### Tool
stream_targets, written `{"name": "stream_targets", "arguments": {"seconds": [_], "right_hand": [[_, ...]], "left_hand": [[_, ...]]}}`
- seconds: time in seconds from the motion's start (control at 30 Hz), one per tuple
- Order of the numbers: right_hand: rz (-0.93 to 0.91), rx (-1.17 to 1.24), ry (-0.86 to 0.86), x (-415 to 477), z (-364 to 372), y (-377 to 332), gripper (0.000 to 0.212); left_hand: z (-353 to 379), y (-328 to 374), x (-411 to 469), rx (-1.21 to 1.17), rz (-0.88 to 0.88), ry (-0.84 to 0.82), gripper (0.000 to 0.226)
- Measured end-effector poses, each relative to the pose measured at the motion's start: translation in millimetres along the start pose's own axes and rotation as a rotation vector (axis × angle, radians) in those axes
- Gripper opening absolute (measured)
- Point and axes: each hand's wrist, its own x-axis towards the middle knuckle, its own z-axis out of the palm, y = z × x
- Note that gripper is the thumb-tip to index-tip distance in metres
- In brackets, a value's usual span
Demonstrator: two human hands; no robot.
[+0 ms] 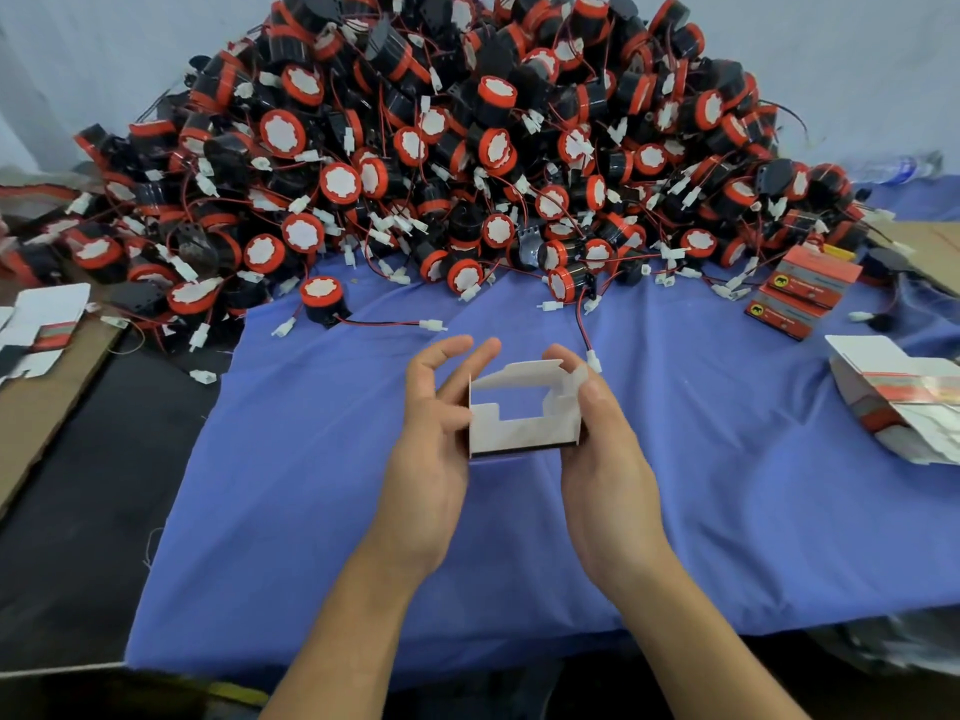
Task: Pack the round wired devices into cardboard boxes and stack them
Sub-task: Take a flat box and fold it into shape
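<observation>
One small white cardboard box (pixel 519 433), flaps up

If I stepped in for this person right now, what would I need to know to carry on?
Hands: left hand and right hand both grip one white box, flaps open, no device visible inside, above the blue cloth.
Devices: big pile behind; one loose device nearest.
Done: two closed boxes stacked at right.
Left: put a device in, close, stack. Flat boxes lie far right.
</observation>
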Motion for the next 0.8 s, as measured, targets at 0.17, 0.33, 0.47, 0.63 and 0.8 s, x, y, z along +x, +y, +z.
{"name": "stream_targets", "arguments": {"seconds": [0.17,0.33,0.47,0.63,0.8], "right_hand": [[0.038,0.132,-0.003,1.4,-4.2,-7.3,0.054],[0.02,0.149,0.058,0.3,-5.4,-10.8,0.041],[-0.081,-0.109,0.04,-7.5,3.0,-7.5,0.034],[-0.105,-0.152,0.136,-7.9,7.6,-5.2,0.022],[-0.1,-0.18,0.162,-5.8,7.7,-9.7,0.015]], "left_hand": [[-2.7,-0.9,4.3,0.029,-0.029,0.006,0.042],[-2.5,-5.6,0.8,0.244,0.024,-0.018,0.036],[3.3,-9.0,-1.7,0.414,0.142,0.074,0.034],[4.6,-11.5,-5.0,0.588,0.169,0.026,0.028],[8.3,-4.8,-7.9,0.488,0.165,-0.06,0.032]]}}
